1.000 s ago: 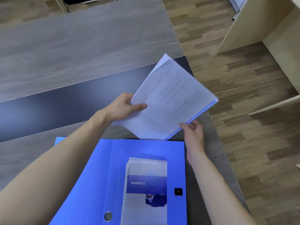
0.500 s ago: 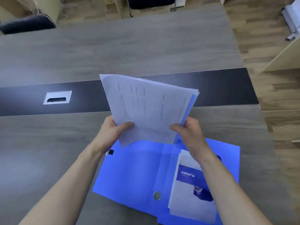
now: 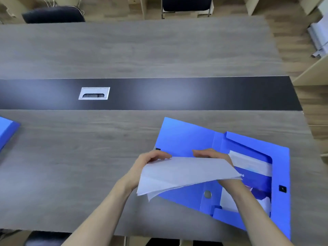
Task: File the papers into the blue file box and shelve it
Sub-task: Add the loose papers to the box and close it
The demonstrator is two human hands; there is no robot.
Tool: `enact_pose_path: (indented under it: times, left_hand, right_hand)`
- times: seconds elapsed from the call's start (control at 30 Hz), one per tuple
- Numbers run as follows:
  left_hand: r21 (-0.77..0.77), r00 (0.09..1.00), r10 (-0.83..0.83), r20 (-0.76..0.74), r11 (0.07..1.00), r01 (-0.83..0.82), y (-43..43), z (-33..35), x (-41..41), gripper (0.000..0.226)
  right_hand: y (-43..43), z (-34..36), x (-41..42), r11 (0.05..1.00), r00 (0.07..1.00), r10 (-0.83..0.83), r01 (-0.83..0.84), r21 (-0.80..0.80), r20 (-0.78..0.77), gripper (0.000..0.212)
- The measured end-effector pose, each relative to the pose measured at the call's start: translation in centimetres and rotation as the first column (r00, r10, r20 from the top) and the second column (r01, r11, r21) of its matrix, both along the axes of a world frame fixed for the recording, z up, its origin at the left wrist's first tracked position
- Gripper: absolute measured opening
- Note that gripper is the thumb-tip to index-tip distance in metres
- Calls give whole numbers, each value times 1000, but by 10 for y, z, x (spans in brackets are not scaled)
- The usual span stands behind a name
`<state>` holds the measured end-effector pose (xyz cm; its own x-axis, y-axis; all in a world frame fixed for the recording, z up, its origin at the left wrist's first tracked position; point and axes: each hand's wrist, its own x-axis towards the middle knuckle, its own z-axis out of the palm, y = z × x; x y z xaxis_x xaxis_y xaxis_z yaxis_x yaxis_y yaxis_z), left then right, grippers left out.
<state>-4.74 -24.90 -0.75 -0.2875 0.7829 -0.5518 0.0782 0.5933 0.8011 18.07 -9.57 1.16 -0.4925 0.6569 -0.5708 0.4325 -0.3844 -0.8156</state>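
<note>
A blue file box [image 3: 186,137] lies open and flat on the grey table [image 3: 71,166], at my right front. Its tray side holds a brochure with a blue cover [image 3: 253,173]. I hold a sheaf of white papers [image 3: 182,173] low over the open lid, tilted almost flat. My left hand [image 3: 150,158] grips the papers' far left edge. My right hand [image 3: 211,154] grips their far right edge, and the sheets hide most of both palms.
A second blue folder [image 3: 7,132] pokes in at the left edge. A dark strip with a metal cable port [image 3: 94,93] runs across the table's middle. Black chairs [image 3: 53,15] stand beyond the far edge. A pale cabinet [image 3: 312,71] stands at right.
The papers have dropped from upright in front of me to nearly flat over the box's lid. My view swung left, so the box now sits further right.
</note>
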Motion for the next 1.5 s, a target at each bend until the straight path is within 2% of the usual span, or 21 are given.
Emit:
enact_pose_path:
  times: [0.03, 0.07, 0.1, 0.17, 0.2, 0.27, 0.33, 0.43, 0.53, 0.57, 0.63, 0.77, 0.83, 1.0, 1.23, 1.5]
  left_hand:
    - [32, 998, -53, -15, 998, 54, 2, 3, 2, 32]
    - [39, 994, -101, -52, 994, 103, 3, 3, 4, 32]
    - [68, 992, -111, -65, 991, 115, 5, 2, 6, 30]
    - [94, 991, -66, -114, 993, 77, 8, 1, 9, 26]
    - [79, 992, -33, -123, 996, 43, 10, -1, 9, 25]
    - [51, 991, -27, -129, 998, 34, 7, -11, 9, 26]
    - [22, 989, -51, -137, 998, 55, 4, -18, 12, 32]
    - [23, 993, 18, -119, 1000, -15, 5, -20, 12, 31]
    - [4, 992, 104, -73, 995, -104, 7, -22, 14, 29]
    - [13, 989, 136, -60, 991, -136, 9, -21, 15, 26]
    - [15, 977, 214, -18, 977, -213, 19, -16, 20, 35]
    - [17, 928, 365, 80, 930, -367, 27, -18, 30, 47]
    - [-30, 915, 395, 85, 919, -393, 29, -20, 36, 44]
    - [-74, 917, 400, -6, 914, -399, 33, -36, 58, 19]
    - [-132, 948, 308, -73, 940, -316, 41, -51, 75, 36]
    - [-101, 957, 279, -83, 953, -287, 61, -55, 92, 37]
  right_hand:
    - [-4, 1, -5, 1000, 998, -10, 10, 11, 58, 74]
    - [-7, 1, -7, 999, 993, -6, 0, 51, 115, 72]
    - [-7, -2, -8, 995, 990, -36, 22, 97, 139, 56]
    - [-4, -9, -13, 977, 982, -170, 156, 143, 87, 16]
    - [-3, -16, -13, 970, 975, -208, 195, 143, 80, 5]
    - [-11, -24, -13, 977, 976, -196, 187, 105, 90, 10]
    - [-19, -28, -11, 979, 981, -175, 165, 124, 82, 24]
    - [-18, -34, -14, 965, 965, -241, 226, 136, 101, 28]
    - [-21, -44, -13, 972, 966, -221, 206, 113, 135, 10]
    - [-23, -47, -14, 974, 968, -213, 200, 103, 135, 14]
    - [-25, -48, -16, 966, 954, -252, 238, 99, 162, 19]
    - [-32, -59, -14, 908, 891, -418, 415, 53, 178, 9]
    - [-34, -70, -7, 877, 854, -472, 480, 19, 221, 18]
    - [-33, -91, 21, 871, 827, -458, 490, -21, 327, 24]
    - [-31, -105, 49, 876, 827, -466, 481, 34, 313, 26]
    - [-20, -101, 76, 860, 797, -508, 491, 142, 327, 14]
